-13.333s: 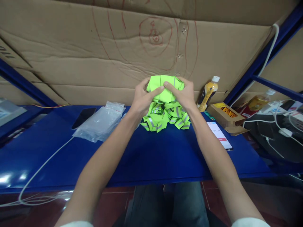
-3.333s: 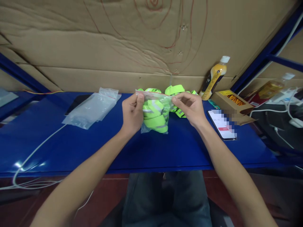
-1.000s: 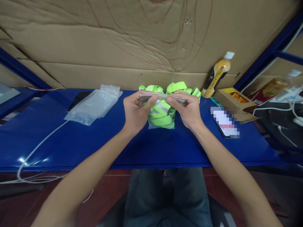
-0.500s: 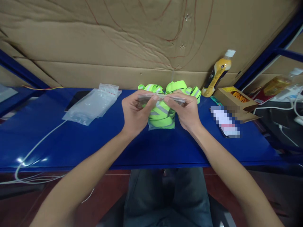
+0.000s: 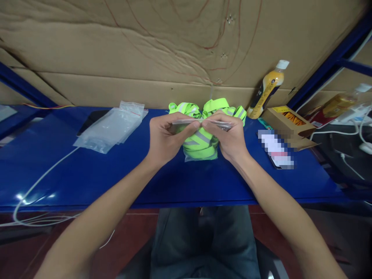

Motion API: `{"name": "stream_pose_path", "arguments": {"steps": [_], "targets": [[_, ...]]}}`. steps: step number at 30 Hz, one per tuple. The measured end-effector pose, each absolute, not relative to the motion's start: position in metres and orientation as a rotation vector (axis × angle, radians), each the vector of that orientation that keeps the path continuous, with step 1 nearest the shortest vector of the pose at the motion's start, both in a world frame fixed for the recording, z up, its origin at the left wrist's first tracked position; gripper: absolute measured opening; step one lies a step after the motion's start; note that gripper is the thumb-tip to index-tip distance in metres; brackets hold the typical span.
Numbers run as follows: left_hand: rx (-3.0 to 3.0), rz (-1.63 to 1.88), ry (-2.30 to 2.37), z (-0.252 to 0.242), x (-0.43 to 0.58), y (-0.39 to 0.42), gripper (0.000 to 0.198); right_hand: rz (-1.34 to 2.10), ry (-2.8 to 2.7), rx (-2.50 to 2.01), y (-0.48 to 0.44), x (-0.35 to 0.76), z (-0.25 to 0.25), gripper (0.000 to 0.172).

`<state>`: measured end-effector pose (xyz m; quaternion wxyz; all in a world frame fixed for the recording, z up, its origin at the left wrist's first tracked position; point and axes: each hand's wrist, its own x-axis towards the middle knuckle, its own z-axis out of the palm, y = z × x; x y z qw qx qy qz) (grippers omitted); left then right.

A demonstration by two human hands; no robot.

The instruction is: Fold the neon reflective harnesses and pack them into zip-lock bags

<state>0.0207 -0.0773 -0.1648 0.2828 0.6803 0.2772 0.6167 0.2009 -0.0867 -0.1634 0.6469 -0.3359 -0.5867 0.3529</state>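
Head view: left hand (image 5: 162,135) and right hand (image 5: 229,135), both pinching the clear plastic zip bag of neon-green reflective bands (image 5: 201,142), have met at the strip's middle, so sealing seems nearly done

A clear zip bag (image 5: 200,144) stuffed with neon-green reflective bands stands upright on the blue shelf, top edge pinched flat.

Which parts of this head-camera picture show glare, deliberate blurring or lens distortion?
Head view: glare shows as white patches on the blue shelf at its near left edge; the phone screen is pixelated; the wide lens bends the cardboard wall and blue frame outward; the corners darken; the left hand, right hand and bagged green bands are fairly sharp.
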Motion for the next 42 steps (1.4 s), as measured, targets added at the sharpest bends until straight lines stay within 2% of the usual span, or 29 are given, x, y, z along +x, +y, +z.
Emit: {"name": "stream_pose_path", "arguments": {"steps": [4, 9, 15, 21, 28, 33, 35, 39, 42], "targets": [[1.721, 1.68, 0.751, -0.173, 0.019, -0.067, 0.03, 0.76, -1.318, -0.775, -0.086, 0.203, -0.165, 0.024], [1.56, 1.748, 0.708, -0.178, 0.015, -0.053, 0.023, 0.884, -1.341, -0.747, -0.078, 0.211, -0.17, 0.039], [1.476, 1.559, 0.698, -0.17, 0.016, -0.052, 0.042, 0.799, -1.312, -0.753, -0.07, 0.217, -0.174, 0.033], [1.424, 1.613, 0.7, -0.17, 0.012, -0.045, 0.042, 1.05, -1.308, -0.733, -0.067, 0.221, -0.177, 0.038], [1.477, 1.205, 0.648, -0.178, 0.012, -0.042, 0.057, 0.854, -1.186, -0.788, -0.061, 0.222, -0.188, 0.04], [1.532, 1.275, 0.713, -0.186, 0.012, -0.039, 0.044, 0.807, -1.185, -0.824, -0.06, 0.22, -0.192, 0.043], [1.501, 1.282, 0.691, -0.189, 0.012, -0.038, 0.047, 0.786, -1.147, -0.842, -0.06, 0.219, -0.193, 0.044], [1.461, 1.168, 0.606, -0.19, 0.016, -0.043, 0.066, 0.863, -1.038, -0.839, -0.062, 0.217, -0.193, 0.042], [1.487, 1.219, 0.678, -0.19, 0.022, -0.049, 0.062, 0.866, -1.073, -0.827, -0.064, 0.213, -0.188, 0.048]]}}
